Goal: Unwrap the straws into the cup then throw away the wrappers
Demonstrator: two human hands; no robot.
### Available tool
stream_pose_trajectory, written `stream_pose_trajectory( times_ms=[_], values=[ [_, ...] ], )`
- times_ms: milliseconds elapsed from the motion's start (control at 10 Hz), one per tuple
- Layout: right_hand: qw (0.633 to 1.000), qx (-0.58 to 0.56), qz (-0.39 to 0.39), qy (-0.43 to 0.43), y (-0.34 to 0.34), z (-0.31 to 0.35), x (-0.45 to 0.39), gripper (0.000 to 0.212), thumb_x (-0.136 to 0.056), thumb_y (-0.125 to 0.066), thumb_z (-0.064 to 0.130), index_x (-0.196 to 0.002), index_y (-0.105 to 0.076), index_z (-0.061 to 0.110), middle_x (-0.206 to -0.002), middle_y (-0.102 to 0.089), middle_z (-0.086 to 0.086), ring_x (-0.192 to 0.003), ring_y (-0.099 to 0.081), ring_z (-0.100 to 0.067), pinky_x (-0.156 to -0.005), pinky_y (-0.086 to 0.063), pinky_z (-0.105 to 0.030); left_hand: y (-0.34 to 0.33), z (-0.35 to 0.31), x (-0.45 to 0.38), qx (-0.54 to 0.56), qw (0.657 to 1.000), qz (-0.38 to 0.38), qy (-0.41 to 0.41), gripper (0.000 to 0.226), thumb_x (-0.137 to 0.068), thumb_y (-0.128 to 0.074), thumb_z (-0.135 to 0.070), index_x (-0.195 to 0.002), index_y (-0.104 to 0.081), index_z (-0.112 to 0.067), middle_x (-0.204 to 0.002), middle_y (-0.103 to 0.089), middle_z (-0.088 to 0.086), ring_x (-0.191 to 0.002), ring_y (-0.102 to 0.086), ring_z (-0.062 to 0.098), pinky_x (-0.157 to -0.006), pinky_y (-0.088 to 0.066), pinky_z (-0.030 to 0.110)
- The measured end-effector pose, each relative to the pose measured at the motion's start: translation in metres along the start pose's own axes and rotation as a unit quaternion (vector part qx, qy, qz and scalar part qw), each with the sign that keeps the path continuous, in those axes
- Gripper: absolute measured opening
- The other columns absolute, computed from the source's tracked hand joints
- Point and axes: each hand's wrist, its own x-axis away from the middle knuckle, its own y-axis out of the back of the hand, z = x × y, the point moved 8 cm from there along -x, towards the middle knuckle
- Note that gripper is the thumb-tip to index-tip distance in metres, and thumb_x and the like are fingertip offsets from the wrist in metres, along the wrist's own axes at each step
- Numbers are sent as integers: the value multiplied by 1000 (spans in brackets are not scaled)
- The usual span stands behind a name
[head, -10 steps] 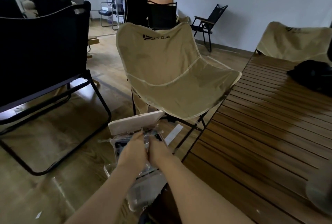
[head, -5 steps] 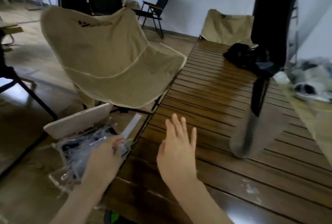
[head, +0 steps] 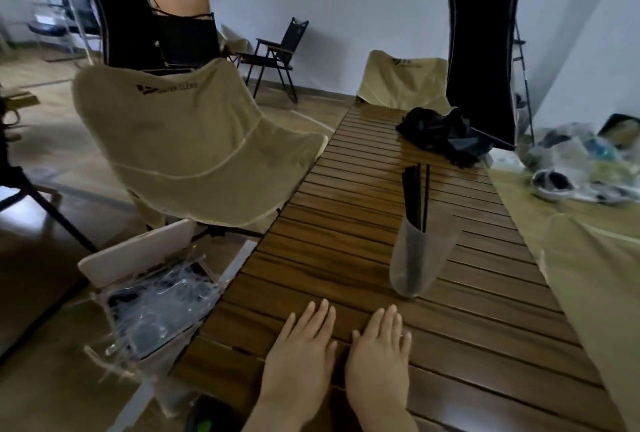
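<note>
My bench (head: 346, 189) now fills the view instead of the floor side. At nine o'clock beside it sits the bin (head: 152, 300), stuffed with clear wrappers (head: 162, 296) (the last ones just went in). The cup (head: 415, 258) stands at one o'clock, black straws (head: 415, 189) upright inside. My left hand (head: 298, 352) and right hand (head: 377, 355) have come back, flat and empty on the slats; I judge the job finished.
</note>
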Motion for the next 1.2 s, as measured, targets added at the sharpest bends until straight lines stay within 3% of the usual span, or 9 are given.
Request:
stream_pose_trajectory(
  times_ms=[300, 400, 500, 600, 700, 900, 1000, 1100, 1200],
  values=[
    [968, 26, 35, 246, -25, 126, -22, 64, -100, -33, 15, -150, 5, 3, -158, 13, -16, -147, 9, -25, -121, 1, -38, 29, 76, -10, -46, 992, -54, 103, 67, -102, -39, -27, -156, 0, -28, -163, 4, -13, -150, 8, 10, -123, 2, 37],
    [947, 22, 29, 318, -39, 184, -31, 61, -99, -32, 9, -151, 0, 2, -159, 8, -15, -147, 7, -24, -120, 1, -36, 42, 121, -9, -59, 985, -90, 133, 65, -101, -39, -21, -157, -6, -28, -163, -7, -13, -151, 0, 11, -124, -7, 33],
    [917, 16, 48, 395, -58, 249, -33, 58, -97, -36, 8, -150, -14, 2, -159, -9, -15, -147, -6, -26, -121, -8, -36, 57, 172, -6, -47, 972, -138, 185, 53, -102, -39, -21, -149, -19, -36, -156, -33, -8, -145, -27, 11, -120, -22, 28],
    [896, -28, 110, 428, -74, 309, -29, 43, -95, -41, 4, -138, -41, 6, -145, -38, -14, -133, -38, -29, -111, -34, -43, 69, 235, 3, -19, 952, -169, 253, 46, -97, -49, -24, -143, -42, -26, -142, -51, -4, -130, -49, 11, -109, -38, 25],
    [883, -72, 157, 436, -80, 348, -26, 45, -93, -42, 0, -138, -42, 6, -144, -40, -16, -130, -43, -33, -106, -39, -46, 75, 283, 9, -4, 942, -157, 296, 35, -100, -46, -26, -135, -49, -26, -136, -56, -2, -122, -54, 13, -103, -43, 27],
    [901, -16, 102, 422, -77, 359, -21, 28, -88, -47, -8, -111, -60, 0, -110, -63, -25, -100, -61, -39, -78, -52, -45, 88, 302, 37, -47, 926, -168, 334, 15, -95, -47, -47, -101, -59, -53, -116, -66, -14, -108, -58, 11, -95, -33, 26],
    [883, 61, 92, 456, -86, 353, -14, 31, -87, -50, -7, -115, -60, 0, -123, -56, -25, -119, -51, -39, -98, -43, -52, 80, 301, 38, -43, 933, -135, 331, 17, -98, -44, -41, -101, -58, -50, -114, -64, -13, -107, -59, 9, -93, -31, 27],
    [869, 107, 94, 474, -86, 337, -15, 54, -87, -52, -3, -139, -41, 5, -157, -14, -16, -146, -5, -33, -114, -4, -62, 68, 300, 35, -56, 941, -57, 329, 23, -91, -57, -27, -111, -57, -39, -133, -55, -7, -123, -51, 13, -103, -40, 32],
    [870, 107, 79, 474, -59, 316, -14, 55, -88, -55, 3, -140, -41, 6, -159, -6, -14, -147, 3, -31, -115, -1, -61, 76, 280, 30, -104, 956, -42, 271, 47, -89, -57, -17, -131, -52, -37, -139, -44, -10, -127, -47, 13, -104, -43, 33]
  ],
)
